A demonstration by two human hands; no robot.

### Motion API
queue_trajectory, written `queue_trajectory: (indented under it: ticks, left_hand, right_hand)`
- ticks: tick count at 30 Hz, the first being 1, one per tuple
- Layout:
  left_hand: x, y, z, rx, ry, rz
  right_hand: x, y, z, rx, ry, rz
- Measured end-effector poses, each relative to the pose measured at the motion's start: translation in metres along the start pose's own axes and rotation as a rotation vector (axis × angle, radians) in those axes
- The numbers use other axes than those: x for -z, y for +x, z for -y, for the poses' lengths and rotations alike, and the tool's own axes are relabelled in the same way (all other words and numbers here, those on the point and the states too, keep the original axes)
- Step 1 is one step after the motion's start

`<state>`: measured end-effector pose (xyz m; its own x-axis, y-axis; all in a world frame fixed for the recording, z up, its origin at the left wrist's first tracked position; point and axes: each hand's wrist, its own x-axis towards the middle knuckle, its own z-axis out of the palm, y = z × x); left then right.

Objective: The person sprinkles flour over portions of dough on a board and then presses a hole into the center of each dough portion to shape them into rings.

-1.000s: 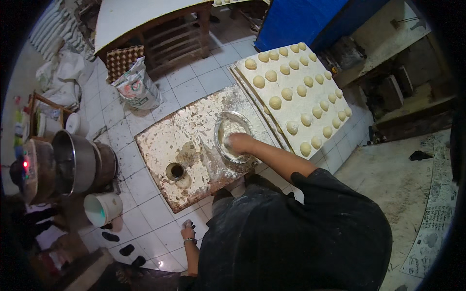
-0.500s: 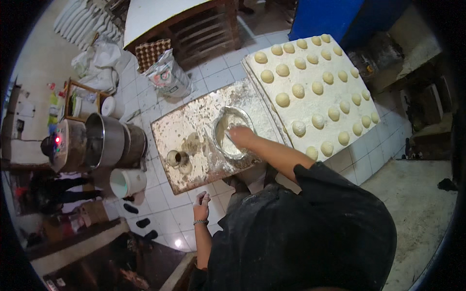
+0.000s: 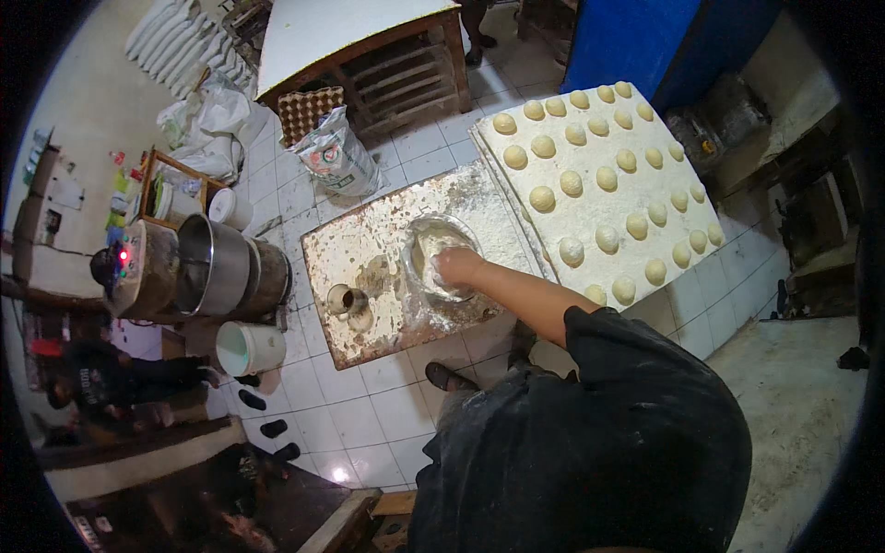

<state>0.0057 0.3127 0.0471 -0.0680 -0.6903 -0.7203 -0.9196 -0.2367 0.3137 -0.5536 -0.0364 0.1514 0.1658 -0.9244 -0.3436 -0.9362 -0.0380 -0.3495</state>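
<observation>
My right hand (image 3: 454, 265) is down inside a metal bowl (image 3: 419, 226) of white flour, its floury fingers curled; what they hold, if anything, is hidden. The bowl rests on a worn, flour-dusted board (image 3: 378, 212), with a small metal pot (image 3: 343, 299) to its left. Alongside, to the right, stacked floury trays (image 3: 595, 212) carry several rows of pale dough balls (image 3: 544, 198). My left hand is out of view.
A mixer (image 3: 207, 267), a bucket (image 3: 258, 346) and loose slippers (image 3: 274, 429) are at left; a person (image 3: 120, 378) in dark clothing is beyond. A sack (image 3: 336, 161), egg trays (image 3: 309, 115), a white-topped table (image 3: 350, 32) and a blue cabinet (image 3: 618, 46) stand behind.
My left hand, seen low beside my body earlier, has gone out of view. My right hand remains in the bowl. The camera's view has shifted, so the surroundings sit further right.
</observation>
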Motion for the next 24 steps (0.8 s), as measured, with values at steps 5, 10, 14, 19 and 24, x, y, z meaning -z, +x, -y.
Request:
queue_trajectory:
  ticks: [5,10,14,19,24]
  left_hand:
    - [0.011,0.053,0.015,-0.043,-0.17,-0.027]
    - [0.063,0.114,-0.007,0.161,-0.81,-0.108]
    - [0.113,0.132,-0.002,0.223,-0.991,-0.167]
    - [0.118,0.137,0.037,0.293,-0.883,-0.069]
    - [0.082,0.166,0.079,-0.632,0.626,-0.129]
  right_hand:
    - [-0.031,0.002,0.003,-0.087,-0.146,-0.13]
    - [-0.034,-0.001,0.008,-0.353,-0.018,-0.205]
    - [-0.032,-0.004,0.039,-0.362,-0.119,-0.12]
    - [-0.019,0.006,0.048,-0.353,-0.162,-0.05]
    - [-0.03,-0.025,-0.049,-0.623,-0.007,0.13]
